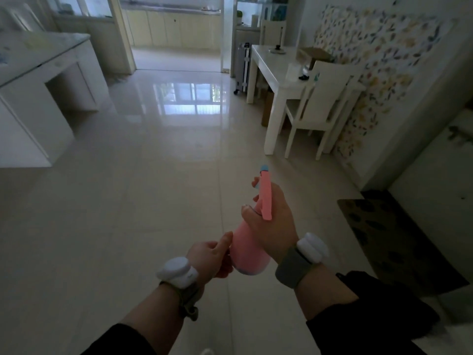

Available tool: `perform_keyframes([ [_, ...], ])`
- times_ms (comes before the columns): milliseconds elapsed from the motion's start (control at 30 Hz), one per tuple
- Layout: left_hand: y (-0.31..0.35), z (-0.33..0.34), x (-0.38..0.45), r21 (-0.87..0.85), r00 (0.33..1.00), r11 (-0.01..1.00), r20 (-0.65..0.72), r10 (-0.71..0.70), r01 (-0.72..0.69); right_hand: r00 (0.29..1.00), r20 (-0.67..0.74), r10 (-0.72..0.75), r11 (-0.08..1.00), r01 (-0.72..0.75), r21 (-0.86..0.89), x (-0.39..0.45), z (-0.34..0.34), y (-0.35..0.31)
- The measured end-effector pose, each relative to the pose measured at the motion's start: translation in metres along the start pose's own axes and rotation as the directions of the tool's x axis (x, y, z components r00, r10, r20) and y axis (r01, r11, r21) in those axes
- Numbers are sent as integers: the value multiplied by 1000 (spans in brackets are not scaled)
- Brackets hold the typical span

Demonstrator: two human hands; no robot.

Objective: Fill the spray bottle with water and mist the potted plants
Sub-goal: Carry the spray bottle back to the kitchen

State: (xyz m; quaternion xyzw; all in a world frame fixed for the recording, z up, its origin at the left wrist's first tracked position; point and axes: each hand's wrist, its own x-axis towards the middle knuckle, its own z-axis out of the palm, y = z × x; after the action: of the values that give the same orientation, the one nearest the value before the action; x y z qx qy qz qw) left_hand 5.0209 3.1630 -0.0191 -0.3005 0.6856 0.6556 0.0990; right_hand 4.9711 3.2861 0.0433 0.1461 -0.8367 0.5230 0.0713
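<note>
While you stand on the tiled floor [133, 201] with a white counter [38, 62] at your far left, your left hand [212, 257] sits low and near your body, its thumb and fingers [225, 242] curled round the fat lower end of the pink spray bottle [249, 252]. The bottle is held in the air between your two hands, above the floor, resting on nothing. Its long axis runs away from you, up and slightly to the right, from the rounded base at your left hand to the blue nozzle tip [264, 168] at the far end. Your right hand [271, 221] is farther out along that axis, wrapped round the neck and the pink trigger head [266, 198], fingers closed on it. So each hand has its own half: left on the body, right on the head. If the head is to come off for filling, which I judge to be the step at hand, the twist turns about that axis, with the left hand holding the body steady. Whether the bottle holds water yet, I cannot tell. To your right stand a white table [271, 62] and chair [322, 103]; no potted plant is clearly visible nearby, nor any tap.
</note>
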Motion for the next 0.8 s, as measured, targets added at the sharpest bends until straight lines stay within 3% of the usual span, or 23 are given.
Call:
perform_keyframes([
  [367,142,6,247,57,999,998,52,8,-11,998,-59,35,998,-38,-51,263,56,66],
  [667,285,18,436,-7,999,999,1,32,-32,1000,-15,-12,997,11,-74,505,84,95],
  [800,344,5,532,-28,999,999,-37,18,-19,998,67,5,995,1,-99,618,119,110],
])
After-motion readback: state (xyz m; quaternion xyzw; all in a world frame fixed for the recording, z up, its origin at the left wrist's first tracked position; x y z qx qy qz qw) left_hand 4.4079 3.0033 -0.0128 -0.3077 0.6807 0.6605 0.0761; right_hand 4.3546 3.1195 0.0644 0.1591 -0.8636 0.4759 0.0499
